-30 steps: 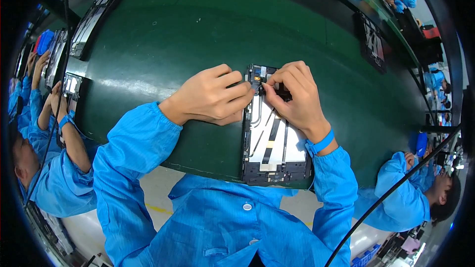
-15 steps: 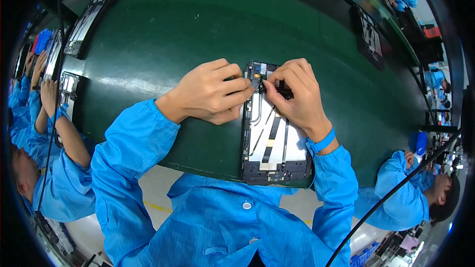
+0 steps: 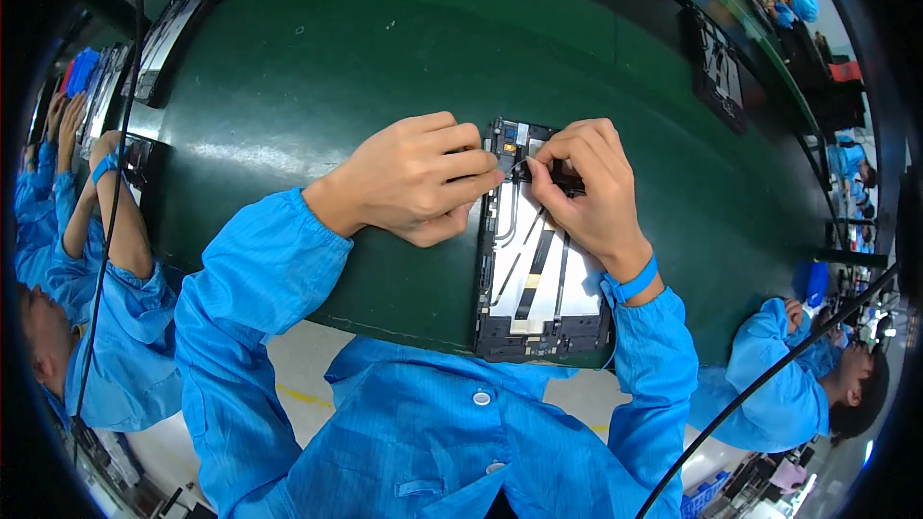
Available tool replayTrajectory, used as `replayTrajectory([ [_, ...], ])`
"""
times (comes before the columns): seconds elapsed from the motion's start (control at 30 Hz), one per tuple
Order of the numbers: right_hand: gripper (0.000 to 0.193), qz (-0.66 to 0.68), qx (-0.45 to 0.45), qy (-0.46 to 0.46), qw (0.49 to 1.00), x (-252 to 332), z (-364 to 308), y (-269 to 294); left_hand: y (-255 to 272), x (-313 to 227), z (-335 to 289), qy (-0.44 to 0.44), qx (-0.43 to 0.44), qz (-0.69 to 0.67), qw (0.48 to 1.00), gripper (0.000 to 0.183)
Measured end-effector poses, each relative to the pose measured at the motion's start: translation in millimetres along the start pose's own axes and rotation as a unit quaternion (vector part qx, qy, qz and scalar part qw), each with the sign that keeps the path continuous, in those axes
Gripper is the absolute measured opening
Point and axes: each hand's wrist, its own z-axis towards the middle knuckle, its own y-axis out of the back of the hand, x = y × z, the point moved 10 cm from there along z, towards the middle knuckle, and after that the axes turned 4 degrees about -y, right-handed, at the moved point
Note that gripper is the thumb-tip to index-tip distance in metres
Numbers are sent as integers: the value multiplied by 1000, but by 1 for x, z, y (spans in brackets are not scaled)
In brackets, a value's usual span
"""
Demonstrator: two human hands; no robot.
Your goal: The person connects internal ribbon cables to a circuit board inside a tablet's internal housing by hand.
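Note:
An opened tablet (image 3: 575,290) lies on the green bench near its front edge, its black frame around a bright silver inner plate with dark cables. Over the tablet's upper part, my right hand (image 3: 591,190) pinches a thin pale wire (image 3: 517,165) between thumb and forefinger. From the left, my left hand (image 3: 418,178) reaches to the tablet's upper left side. Its fingers are closed at the wire's other end; the tips partly hide what they grip. A blue band circles my right wrist.
More opened tablets rest on the green bench (image 3: 288,125), one at the far left (image 3: 178,34) and one at the far right (image 3: 719,72). People in blue work clothes sit on both sides. A black cable (image 3: 769,389) crosses the lower right of the view.
Both hands have shifted slightly right with the view, and the wire between the fingertips shows more plainly. A neighbour's arm at the left has moved.

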Motion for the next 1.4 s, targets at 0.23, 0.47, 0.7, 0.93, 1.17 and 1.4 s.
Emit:
replayTrajectory([
  [0.23,20,-9,-6,15,1000,2,-1,1,-1,1,1,9,-4,-11,1000,46],
  [0.47,21,-6,-9,20,1000,3,0,2,-1,4,1,22,-7,-18,1000,44],
  [0.7,20,-4,-7,19,1000,2,1,2,-1,4,0,13,-5,-14,1000,46],
  [0.93,19,-2,-4,18,1000,2,0,1,-1,2,3,14,7,4,1000,43],
  [1.17,19,-2,-10,32,999,5,-1,1,-3,0,3,10,9,15,1000,40],
  [1.4,20,-13,-7,48,999,6,0,1,-3,0,4,16,19,25,999,39],
])
